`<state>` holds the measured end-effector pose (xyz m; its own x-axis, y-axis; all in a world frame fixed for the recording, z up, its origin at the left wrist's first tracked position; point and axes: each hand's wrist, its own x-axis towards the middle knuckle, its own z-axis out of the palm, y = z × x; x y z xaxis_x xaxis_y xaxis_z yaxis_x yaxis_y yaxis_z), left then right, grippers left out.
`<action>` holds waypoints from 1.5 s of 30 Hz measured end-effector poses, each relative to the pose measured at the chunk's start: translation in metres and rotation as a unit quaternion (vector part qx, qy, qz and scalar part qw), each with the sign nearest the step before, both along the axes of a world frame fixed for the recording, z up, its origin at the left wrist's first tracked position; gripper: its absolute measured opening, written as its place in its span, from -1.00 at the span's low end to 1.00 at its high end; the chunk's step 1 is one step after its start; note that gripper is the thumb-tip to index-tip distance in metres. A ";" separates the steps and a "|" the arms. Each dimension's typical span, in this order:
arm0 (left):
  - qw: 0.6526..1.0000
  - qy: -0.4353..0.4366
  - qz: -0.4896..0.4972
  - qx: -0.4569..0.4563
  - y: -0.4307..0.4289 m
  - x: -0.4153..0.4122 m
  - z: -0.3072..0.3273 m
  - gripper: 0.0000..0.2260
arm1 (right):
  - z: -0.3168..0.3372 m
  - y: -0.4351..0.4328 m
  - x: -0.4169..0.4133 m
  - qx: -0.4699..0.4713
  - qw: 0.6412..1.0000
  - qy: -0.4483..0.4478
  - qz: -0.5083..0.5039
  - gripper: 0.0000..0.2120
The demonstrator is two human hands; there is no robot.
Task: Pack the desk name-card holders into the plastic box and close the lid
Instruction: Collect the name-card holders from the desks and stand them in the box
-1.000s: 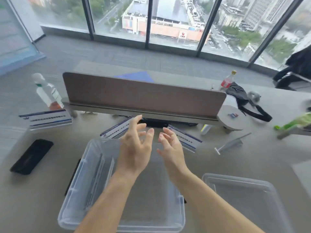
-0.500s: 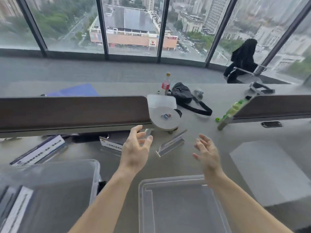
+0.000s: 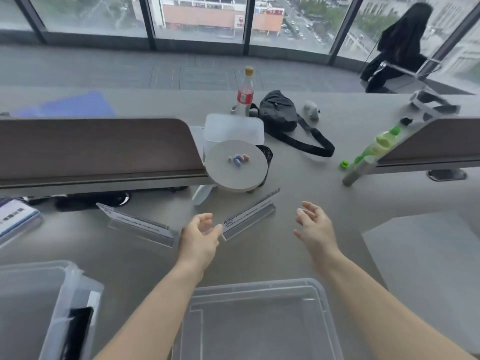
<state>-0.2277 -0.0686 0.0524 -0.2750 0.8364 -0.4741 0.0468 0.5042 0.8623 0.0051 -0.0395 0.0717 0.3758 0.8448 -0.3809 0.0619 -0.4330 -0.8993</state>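
Observation:
A clear acrylic name-card holder (image 3: 249,215) lies on the grey desk between my hands. My left hand (image 3: 201,237) is open, its fingertips just at the holder's near left end. My right hand (image 3: 315,227) is open too, a little to the right of the holder and not touching it. A second holder (image 3: 137,224) lies to the left, and a third with a blue-striped card (image 3: 15,219) sits at the left edge. The clear plastic box (image 3: 31,289) stands at the bottom left. Its flat lid (image 3: 257,318) lies on the desk under my forearms.
A brown desk divider (image 3: 98,149) runs across the left, and another (image 3: 428,141) stands at the right. Behind the holder stand a round white stand (image 3: 237,166), a clear tub (image 3: 233,128), a bottle (image 3: 245,93), a black bag (image 3: 279,113) and a green bottle (image 3: 374,149).
My view has swung right, away from the box. Both hands have moved from above the box toward the holder near the round stand, the left one closing in on its end.

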 end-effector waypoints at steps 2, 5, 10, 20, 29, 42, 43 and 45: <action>1.000 0.013 -0.012 -0.005 0.013 0.007 -0.033 -0.61 | -0.032 0.022 0.000 -0.014 1.000 -0.013 0.010 -0.70; 0.998 0.047 -0.033 -0.017 0.026 0.016 -0.078 -0.59 | -0.077 0.053 -0.001 -0.028 0.999 -0.030 0.030 -0.66; 0.999 0.042 -0.008 0.008 0.039 0.023 -0.131 -0.81 | -0.120 0.082 -0.008 -0.011 0.995 -0.067 0.075 -0.53; 0.997 0.075 0.021 0.025 0.061 -0.003 -0.125 -0.76 | -0.150 0.048 -0.001 0.042 0.986 -0.118 0.109 -0.76; 0.993 0.113 -0.013 0.041 0.042 -0.008 -0.100 -0.83 | -0.128 0.007 -0.009 0.054 0.978 -0.155 0.129 -0.68; 0.866 0.386 -0.148 0.281 -0.023 -0.041 0.168 -0.37 | 0.100 -0.055 -0.028 0.233 0.959 -0.084 0.138 -0.95; 0.823 0.434 -0.193 0.310 -0.027 -0.043 0.189 -0.38 | 0.115 -0.059 -0.033 0.245 0.955 -0.083 0.145 -0.95; 0.771 0.483 -0.270 0.315 -0.036 -0.044 0.227 -0.49 | 0.146 -0.065 -0.045 0.266 0.945 -0.098 0.166 -0.93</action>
